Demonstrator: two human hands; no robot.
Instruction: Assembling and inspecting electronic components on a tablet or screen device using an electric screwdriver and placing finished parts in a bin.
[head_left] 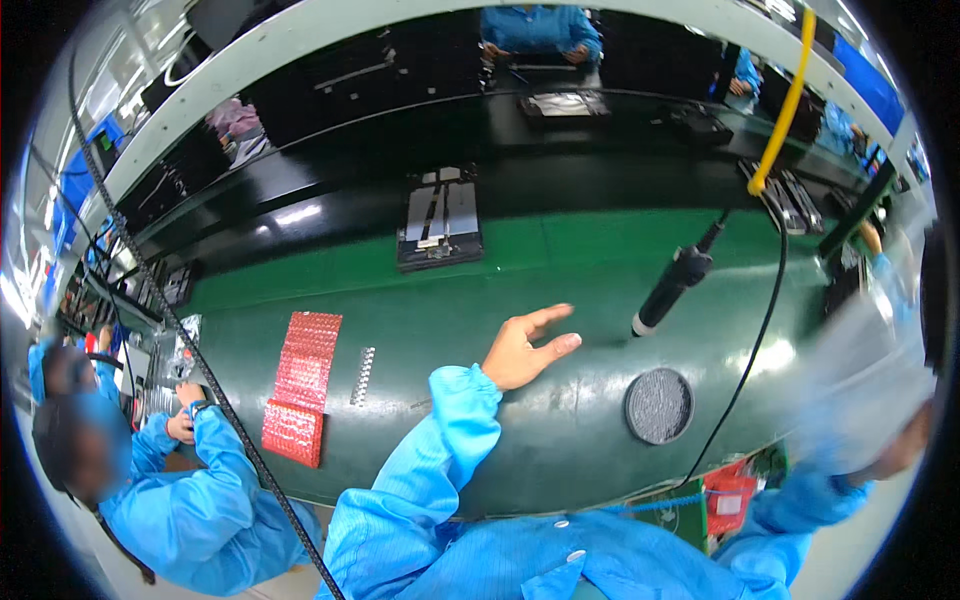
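We find the translucent plastic piece (850, 385) at the far right, raised beside the bench edge. Motion blur hides whether it is a bag, a sheet or a shallow tray. Our right hand (903, 445) appears to have its fingers closed on the lower right margin, though we cannot make out each finger. Our left hand (530, 348) holds nothing; it hovers open over the green work mat (560, 450), thumb and forefinger spread.

We judge the plastic to be very light, thin and rather slippery — likely to flex or crease under a hard pinch. A gentle hold at an edge or corner should suit it, with the second hand at the opposite edge if it sags.

Nearest our left hand is the black electric screwdriver (672, 287), tilted below its cable and apart from the fingers. The round dark dish (659, 406) lies to the right of that hand, and the red bubble-wrap pouch (305, 365) to the left — beside a narrow silvery strip (363, 376).
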